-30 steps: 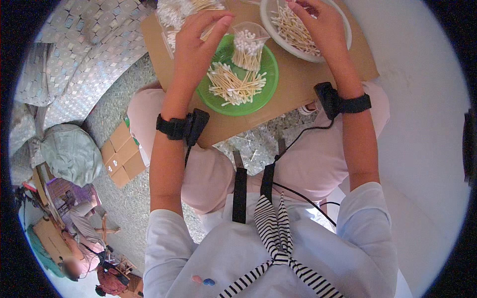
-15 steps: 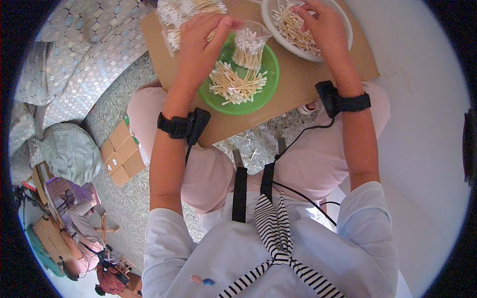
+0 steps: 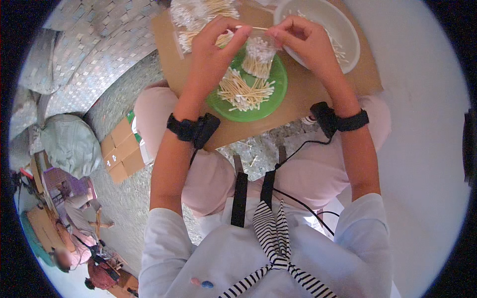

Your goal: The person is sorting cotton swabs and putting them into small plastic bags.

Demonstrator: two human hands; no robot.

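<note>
A single cotton swab (image 3: 258, 28) is stretched level between my two hands. My left hand (image 3: 211, 57) is closed in a pinch at one end, and my right hand (image 3: 310, 47) pinches the other end. Below them, a clear bag packed with upright swabs (image 3: 259, 58) rests on a round green plate (image 3: 283, 87). Loose swabs (image 3: 244, 94) lie in a criss-cross heap nearer to me on that plate. Beside my right hand is a white bowl (image 3: 356, 47) with more loose swabs, partly hidden by the hand.
Filled bags of swabs (image 3: 191, 14) lie at the far left of the cardboard sheet (image 3: 218, 136) across my knees. Cardboard boxes (image 3: 121, 151) stand on the floor at left. Another person (image 3: 79, 251) sits at the lower left. A white wall (image 3: 422, 124) rises at right.
My right hand has come out of the white bowl and moved left, a swab now in its fingers. My left hand has closed on the swab's other end.
</note>
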